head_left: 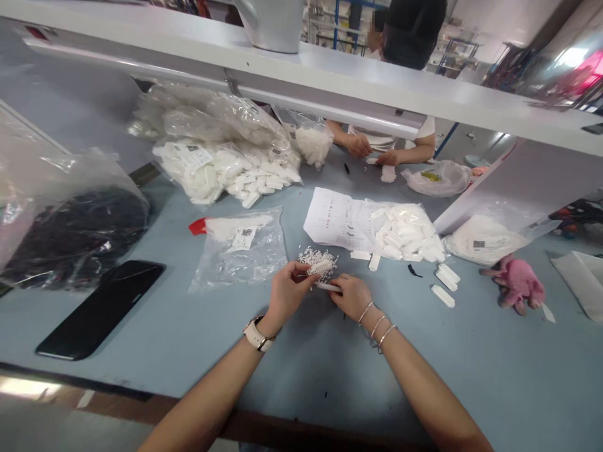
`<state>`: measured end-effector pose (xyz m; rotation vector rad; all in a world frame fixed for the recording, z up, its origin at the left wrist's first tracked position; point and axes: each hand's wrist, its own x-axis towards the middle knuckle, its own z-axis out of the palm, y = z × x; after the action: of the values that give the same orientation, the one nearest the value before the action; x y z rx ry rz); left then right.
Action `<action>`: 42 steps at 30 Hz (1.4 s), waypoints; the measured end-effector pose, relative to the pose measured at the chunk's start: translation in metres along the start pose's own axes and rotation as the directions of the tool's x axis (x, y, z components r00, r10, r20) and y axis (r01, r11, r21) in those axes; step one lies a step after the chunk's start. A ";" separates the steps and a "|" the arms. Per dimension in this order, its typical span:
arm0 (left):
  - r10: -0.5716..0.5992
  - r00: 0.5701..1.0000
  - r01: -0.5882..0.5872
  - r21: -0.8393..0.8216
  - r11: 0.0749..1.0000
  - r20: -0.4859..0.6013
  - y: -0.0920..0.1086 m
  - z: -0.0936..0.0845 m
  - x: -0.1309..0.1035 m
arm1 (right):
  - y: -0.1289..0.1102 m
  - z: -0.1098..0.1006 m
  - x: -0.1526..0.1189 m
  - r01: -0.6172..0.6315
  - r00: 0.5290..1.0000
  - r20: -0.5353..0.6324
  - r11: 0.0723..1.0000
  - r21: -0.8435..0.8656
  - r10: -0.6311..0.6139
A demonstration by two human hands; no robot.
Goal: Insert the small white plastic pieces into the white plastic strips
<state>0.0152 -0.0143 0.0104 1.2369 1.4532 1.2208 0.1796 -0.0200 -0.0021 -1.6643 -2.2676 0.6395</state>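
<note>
Left hand (288, 290) pinches a slotted white part (320, 268) above the pellets (308, 254); right hand (351, 296) pinches a white stick (328, 287), its tip near the part. Paper (336, 220) lies beyond.

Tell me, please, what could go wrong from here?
The loose pile of tiny white pieces lies right by the left hand; a small bump might scatter it. The slim white stick in the right hand is very near the long, ridged white part in the left fingers, so it could knock that part loose.
</note>
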 end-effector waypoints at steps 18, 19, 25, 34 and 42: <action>0.147 0.983 -0.153 0.049 0.987 0.109 -0.021 0.009 -0.006 | -0.006 -0.008 -0.002 0.173 0.917 -0.390 0.804 0.569 0.078; 0.152 0.983 -0.158 0.051 0.986 0.108 -0.021 0.009 -0.007 | -0.006 -0.008 -0.002 0.172 0.916 -0.394 0.813 0.557 0.077; 0.169 0.977 -0.175 0.035 0.984 0.128 -0.019 0.009 -0.008 | -0.006 -0.007 -0.004 0.200 0.891 -0.451 0.852 0.484 0.047; 0.199 0.970 -0.205 0.024 0.979 0.136 -0.023 0.010 -0.007 | -0.007 -0.007 -0.003 0.166 0.909 -0.410 0.841 0.515 0.072; 0.261 0.956 -0.257 -0.048 0.965 0.135 -0.022 0.009 -0.008 | 0.001 -0.015 0.003 -0.103 0.966 -0.070 0.617 0.780 0.249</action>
<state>0.0221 -0.0220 -0.0127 1.4972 1.1939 1.2931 0.1864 -0.0143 0.0101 -1.3963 -1.3553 1.2442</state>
